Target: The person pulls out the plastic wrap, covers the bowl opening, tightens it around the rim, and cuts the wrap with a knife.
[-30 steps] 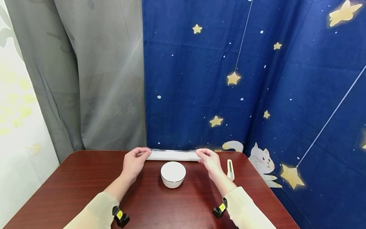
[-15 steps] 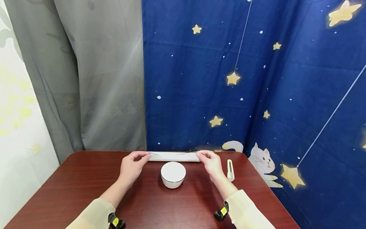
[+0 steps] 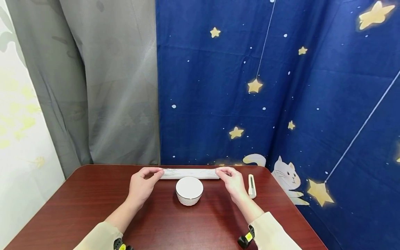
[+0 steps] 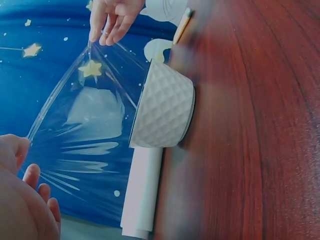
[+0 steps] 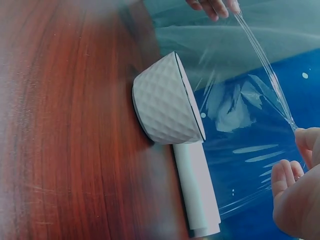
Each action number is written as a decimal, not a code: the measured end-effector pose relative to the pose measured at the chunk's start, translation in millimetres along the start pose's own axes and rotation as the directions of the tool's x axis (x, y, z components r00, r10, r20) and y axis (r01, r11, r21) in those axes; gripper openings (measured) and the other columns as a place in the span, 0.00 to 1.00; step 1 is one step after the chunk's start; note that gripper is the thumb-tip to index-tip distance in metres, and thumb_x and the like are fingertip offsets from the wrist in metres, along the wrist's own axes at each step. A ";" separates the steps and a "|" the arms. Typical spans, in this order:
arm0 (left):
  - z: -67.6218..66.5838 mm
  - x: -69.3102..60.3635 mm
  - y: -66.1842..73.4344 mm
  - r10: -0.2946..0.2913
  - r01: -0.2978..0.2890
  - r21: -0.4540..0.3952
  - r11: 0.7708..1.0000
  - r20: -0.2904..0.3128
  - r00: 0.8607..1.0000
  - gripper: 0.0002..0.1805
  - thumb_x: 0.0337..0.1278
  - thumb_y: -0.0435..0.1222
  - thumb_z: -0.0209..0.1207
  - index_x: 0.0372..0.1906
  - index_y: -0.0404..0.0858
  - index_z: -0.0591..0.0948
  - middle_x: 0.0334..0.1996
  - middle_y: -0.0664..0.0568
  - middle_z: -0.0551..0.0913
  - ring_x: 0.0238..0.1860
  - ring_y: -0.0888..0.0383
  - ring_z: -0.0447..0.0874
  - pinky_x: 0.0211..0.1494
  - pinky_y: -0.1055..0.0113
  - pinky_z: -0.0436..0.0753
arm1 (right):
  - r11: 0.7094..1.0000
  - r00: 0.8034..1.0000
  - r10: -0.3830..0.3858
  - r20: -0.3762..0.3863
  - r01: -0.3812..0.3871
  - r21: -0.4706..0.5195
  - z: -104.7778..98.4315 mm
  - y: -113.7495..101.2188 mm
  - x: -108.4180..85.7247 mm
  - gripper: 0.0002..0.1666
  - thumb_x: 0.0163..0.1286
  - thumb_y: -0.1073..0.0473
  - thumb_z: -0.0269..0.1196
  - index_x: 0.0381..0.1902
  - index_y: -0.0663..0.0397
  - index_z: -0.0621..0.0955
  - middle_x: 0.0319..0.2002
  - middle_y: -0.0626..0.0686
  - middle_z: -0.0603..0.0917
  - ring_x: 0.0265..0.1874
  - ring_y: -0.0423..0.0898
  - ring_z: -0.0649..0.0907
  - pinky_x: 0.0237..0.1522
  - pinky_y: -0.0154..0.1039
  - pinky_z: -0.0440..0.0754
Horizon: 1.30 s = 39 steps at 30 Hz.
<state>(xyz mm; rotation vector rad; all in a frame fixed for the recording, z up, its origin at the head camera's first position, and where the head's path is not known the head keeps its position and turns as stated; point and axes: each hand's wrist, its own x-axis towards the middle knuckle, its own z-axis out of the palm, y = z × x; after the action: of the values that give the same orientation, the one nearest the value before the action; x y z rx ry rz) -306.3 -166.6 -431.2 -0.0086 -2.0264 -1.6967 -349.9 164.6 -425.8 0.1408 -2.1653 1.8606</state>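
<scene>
A sheet of clear cling film point(image 4: 82, 132) is stretched between both hands, running off a white roll point(image 3: 191, 174) that lies across the far part of the table. My left hand point(image 3: 140, 185) pinches one corner of its edge between thumb and forefinger. At the other corner, my right hand point(image 3: 233, 183) pinches the film the same way. The wrist views show the remaining fingers loosely bent. Between the hands, in front of the roll, stands an upright white bowl point(image 3: 188, 191) with a diamond-textured side and dark rim. In the right wrist view the film point(image 5: 235, 115) rises above the bowl point(image 5: 165, 105).
A cream utility knife point(image 3: 251, 186) lies on the reddish-brown table point(image 3: 184, 225), right of my right hand. Grey curtains point(image 3: 122, 86) and a blue star-printed curtain point(image 3: 212, 83) hang behind the table's far edge.
Both hands have moved slightly nearer to me, still pinching the film. The roll has shifted a little toward the bowl. The bowl and utility knife have stayed put.
</scene>
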 end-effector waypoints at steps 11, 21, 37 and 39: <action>-1.6 -8.5 4.4 -0.004 0.004 -0.030 1.000 0.019 1.000 0.09 0.64 0.37 0.77 0.46 0.38 0.95 0.41 0.62 0.94 0.43 0.71 0.85 0.45 0.77 0.82 | 1.000 0.999 0.028 0.019 -0.028 -0.005 -7.7 -4.4 -15.6 0.13 0.70 0.58 0.77 0.49 0.60 0.92 0.49 0.55 0.94 0.46 0.37 0.86 0.54 0.33 0.80; -4.7 -16.3 10.9 -0.048 0.051 -0.079 0.996 0.036 0.998 0.12 0.64 0.37 0.77 0.47 0.35 0.93 0.42 0.58 0.95 0.42 0.68 0.87 0.46 0.75 0.84 | 0.998 0.998 0.043 0.049 -0.045 0.042 -12.8 -6.7 -26.8 0.14 0.70 0.61 0.77 0.49 0.64 0.91 0.49 0.54 0.94 0.47 0.36 0.87 0.56 0.31 0.80; -14.8 -40.9 15.3 -0.027 0.025 0.030 0.999 0.067 0.997 0.10 0.62 0.36 0.78 0.43 0.35 0.93 0.55 0.51 0.86 0.39 0.69 0.85 0.44 0.75 0.82 | 0.997 0.996 0.055 0.074 -0.058 0.047 -20.8 -3.1 -49.2 0.12 0.69 0.64 0.76 0.46 0.66 0.91 0.57 0.59 0.89 0.45 0.37 0.88 0.50 0.31 0.86; -16.2 -45.9 15.8 -0.042 0.037 0.075 0.996 0.071 0.997 0.08 0.62 0.37 0.78 0.42 0.37 0.94 0.60 0.47 0.83 0.41 0.68 0.85 0.46 0.75 0.82 | 0.997 0.996 0.062 0.069 -0.065 0.037 -21.2 -3.0 -53.8 0.12 0.68 0.63 0.77 0.46 0.66 0.92 0.62 0.60 0.87 0.47 0.38 0.88 0.51 0.31 0.86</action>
<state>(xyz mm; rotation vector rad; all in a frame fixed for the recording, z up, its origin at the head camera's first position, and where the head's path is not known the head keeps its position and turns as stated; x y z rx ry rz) -255.2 -164.2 -431.9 -0.0052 -2.1548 -1.6665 -294.6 179.1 -435.0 0.1473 -2.2035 1.9607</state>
